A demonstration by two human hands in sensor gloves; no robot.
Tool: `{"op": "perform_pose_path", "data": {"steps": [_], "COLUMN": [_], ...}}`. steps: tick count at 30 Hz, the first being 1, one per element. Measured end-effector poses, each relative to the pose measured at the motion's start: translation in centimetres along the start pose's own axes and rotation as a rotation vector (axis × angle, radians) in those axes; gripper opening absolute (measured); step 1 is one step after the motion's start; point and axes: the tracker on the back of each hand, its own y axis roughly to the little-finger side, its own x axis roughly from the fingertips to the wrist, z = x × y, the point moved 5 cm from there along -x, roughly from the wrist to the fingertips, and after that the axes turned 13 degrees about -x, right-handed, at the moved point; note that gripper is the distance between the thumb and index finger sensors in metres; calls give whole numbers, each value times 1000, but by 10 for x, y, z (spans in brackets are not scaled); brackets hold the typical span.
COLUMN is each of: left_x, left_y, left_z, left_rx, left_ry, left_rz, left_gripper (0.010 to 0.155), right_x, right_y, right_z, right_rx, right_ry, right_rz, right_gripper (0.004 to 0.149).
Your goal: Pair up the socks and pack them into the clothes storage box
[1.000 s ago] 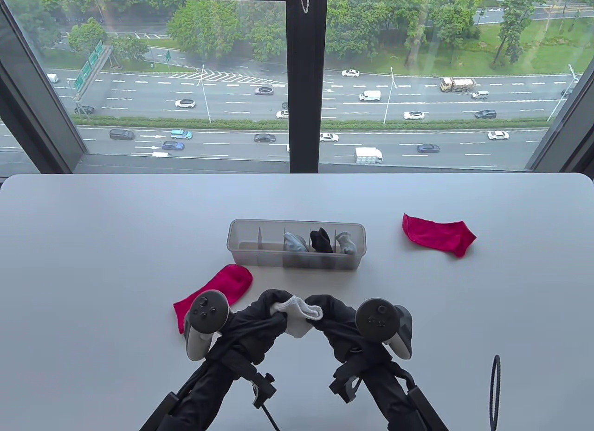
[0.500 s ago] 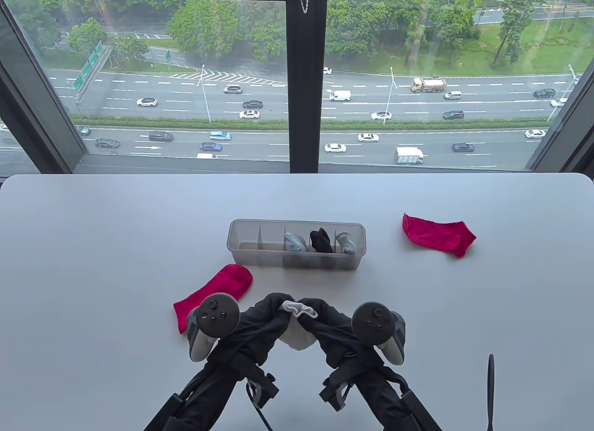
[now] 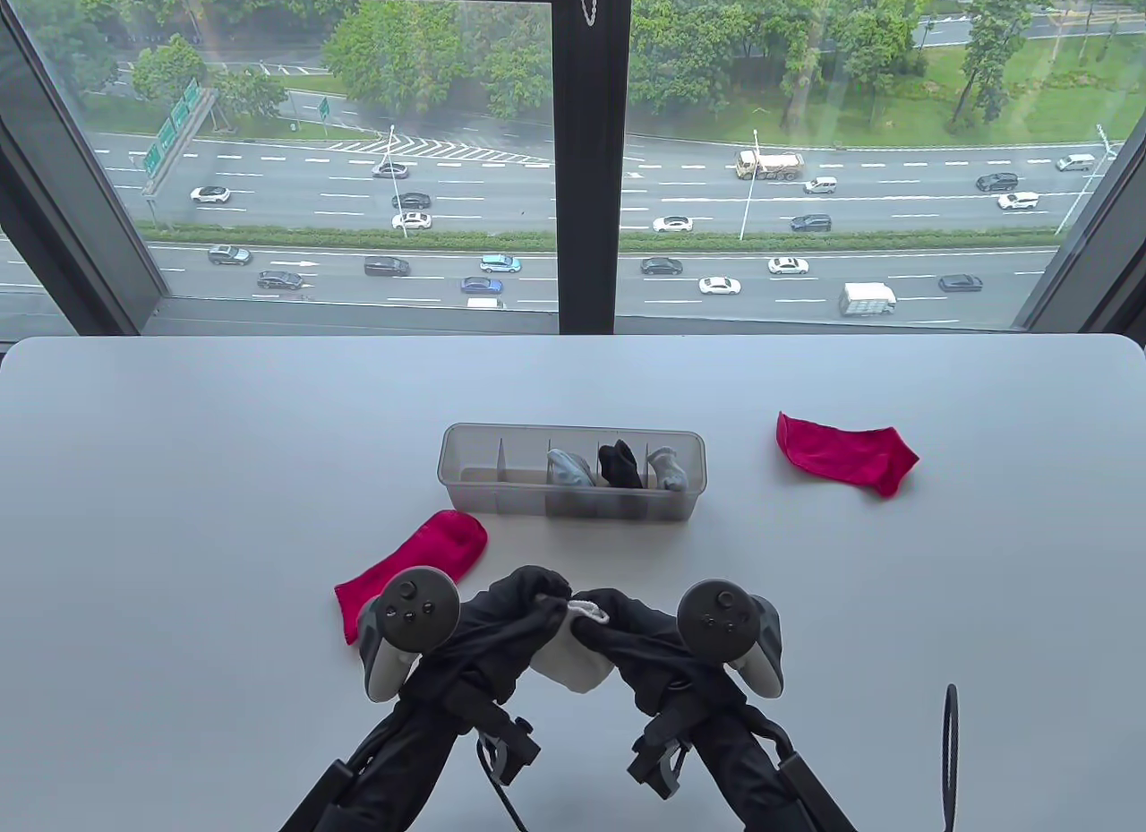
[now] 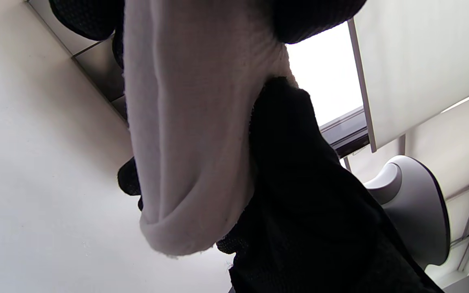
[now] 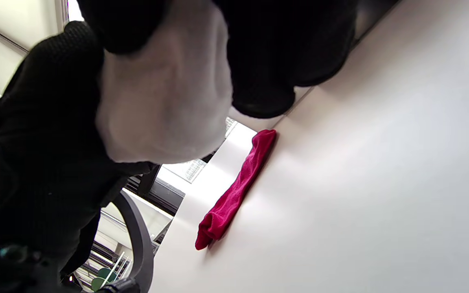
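Observation:
Both gloved hands meet near the table's front edge and hold a white sock bundle (image 3: 571, 660) between them, a little above the table. My left hand (image 3: 528, 599) grips its top from the left, my right hand (image 3: 609, 615) from the right; the bundle (image 4: 185, 134) hangs down below the fingers, and it fills the top of the right wrist view (image 5: 165, 106). The clear storage box (image 3: 466, 487) stands just beyond, with rolled socks (image 3: 618, 465) in its three right compartments. One red sock (image 3: 421, 559) lies left of my left hand, another red sock (image 3: 846, 451) right of the box.
The white table (image 3: 179, 474) ends at a large window along its far edge. A black loop (image 3: 951, 751) stands at the front right. The box's two left compartments hold nothing.
Both hands drew slightly nearer and closer together; the sock's white cuff, spread between the fingers before, is now mostly tucked in, with the bundle hanging lower.

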Motion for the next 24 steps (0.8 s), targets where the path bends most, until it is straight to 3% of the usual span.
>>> {"op": "perform_pose_path", "data": {"steps": [2,3,5,6,8,9,10,13,16,20,22,24], "left_x": [6,7,4,1,-2,-4,-6,-4,4,-3,-22,-45], "left_y": [14,19,21,17,9,6,2,-5,-10,-26,-28,-28], "left_z": [-17,-21,-20,-8,12,14,9,3,-27,-62,-74,-84], "left_rx": [123,165,185,175,127,88,13,-99,-323,-583,-617,-656], "left_ry": [-152,-162,-39,123,306,277,131,77,-161,-379,-396,-418], "left_rz": [-53,-74,-18,13,26,37,40,-6,-45,-66,-113,-180], "left_gripper": [38,38,54,66,68,57,50,46,47,48,48,48], "right_x": [1,1,2,2,1,1,2,7,19,26,26,25], "right_y": [4,6,9,9,7,6,7,12,14,13,12,11], "right_z": [-1,4,12,14,15,15,17,33,66,83,85,85], "right_rx": [30,52,-8,-77,-145,-144,-110,-24,124,687,883,959], "right_ry": [-10,21,54,77,86,81,101,204,403,292,241,231], "right_rz": [-31,-25,-33,-28,-26,-24,-35,-65,-130,-288,-330,-340], "right_gripper": [45,45,45,45,45,45,46,48,49,60,64,66]}}
